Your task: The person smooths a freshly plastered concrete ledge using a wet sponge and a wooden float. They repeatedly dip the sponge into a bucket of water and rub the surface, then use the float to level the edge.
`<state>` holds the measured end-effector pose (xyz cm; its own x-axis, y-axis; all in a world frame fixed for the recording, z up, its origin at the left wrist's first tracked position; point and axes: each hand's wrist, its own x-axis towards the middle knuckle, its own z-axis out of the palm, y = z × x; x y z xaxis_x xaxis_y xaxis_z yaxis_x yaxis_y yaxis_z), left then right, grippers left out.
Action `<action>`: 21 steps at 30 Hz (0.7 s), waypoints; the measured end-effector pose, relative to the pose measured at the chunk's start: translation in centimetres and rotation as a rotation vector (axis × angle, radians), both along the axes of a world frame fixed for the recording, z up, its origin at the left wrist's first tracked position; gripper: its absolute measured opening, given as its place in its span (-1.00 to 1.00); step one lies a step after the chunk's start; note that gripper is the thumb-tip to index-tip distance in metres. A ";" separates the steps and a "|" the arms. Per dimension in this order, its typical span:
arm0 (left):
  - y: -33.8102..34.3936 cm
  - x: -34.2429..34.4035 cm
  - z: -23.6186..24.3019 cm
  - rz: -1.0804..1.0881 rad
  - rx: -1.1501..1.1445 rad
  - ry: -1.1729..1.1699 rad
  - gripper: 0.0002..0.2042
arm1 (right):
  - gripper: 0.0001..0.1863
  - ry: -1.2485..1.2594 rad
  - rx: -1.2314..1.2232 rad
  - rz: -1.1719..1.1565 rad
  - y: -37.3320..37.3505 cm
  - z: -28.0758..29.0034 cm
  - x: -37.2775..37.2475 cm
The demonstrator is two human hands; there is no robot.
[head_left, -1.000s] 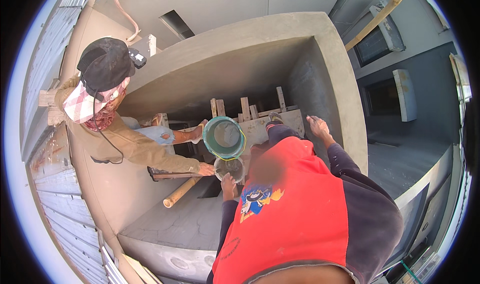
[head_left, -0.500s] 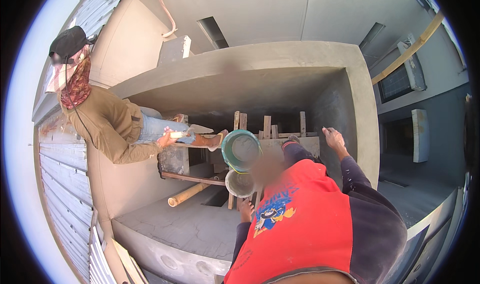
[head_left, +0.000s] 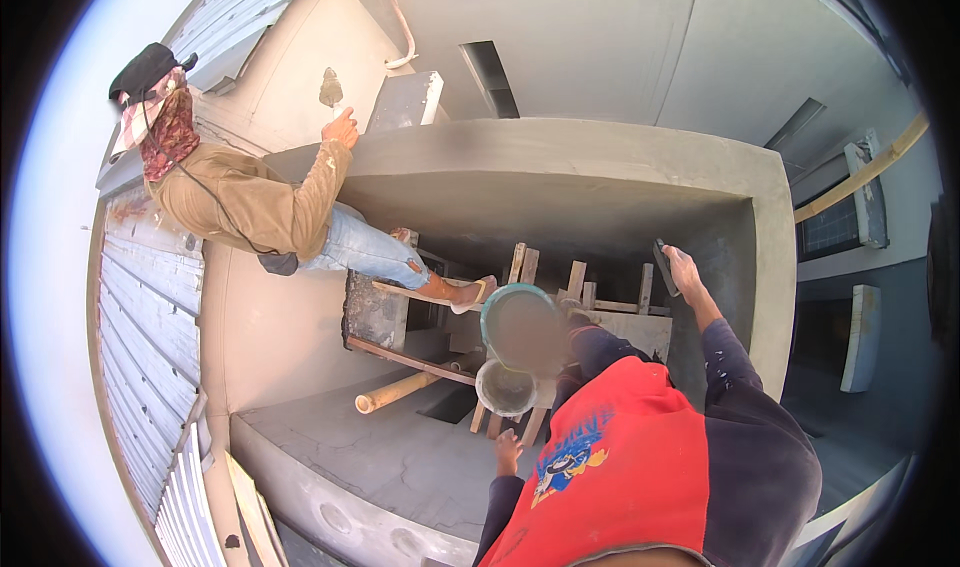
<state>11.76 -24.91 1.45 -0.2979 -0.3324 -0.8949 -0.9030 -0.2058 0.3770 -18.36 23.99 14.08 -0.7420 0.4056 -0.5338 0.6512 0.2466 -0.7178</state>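
Dark flat tool (head_left: 664, 271) in right grip (head_left: 685, 270)

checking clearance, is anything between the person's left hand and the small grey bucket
Nothing visible blocks the gap between the left hand and the small grey bucket; wooden slats show there, apparently lower down.

Corrugated metal sheets (head_left: 150, 327) stand left of grey walls (head_left: 590, 47).

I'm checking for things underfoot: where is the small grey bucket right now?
In the head view, the small grey bucket sits below and slightly right of centre, just below the green bucket and above the person's left hand.
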 end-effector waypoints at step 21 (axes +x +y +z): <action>-3.1 -4.4 7.4 -0.087 -0.351 0.087 -0.68 | -0.41 0.279 0.903 0.094 0.3 -3.9 -25.2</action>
<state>7.33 -28.01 8.80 -0.4080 -0.5844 -0.7014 -0.8732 0.0253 0.4868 -43.52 24.27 10.23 -0.8459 0.5106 0.1541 0.4341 0.8270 -0.3573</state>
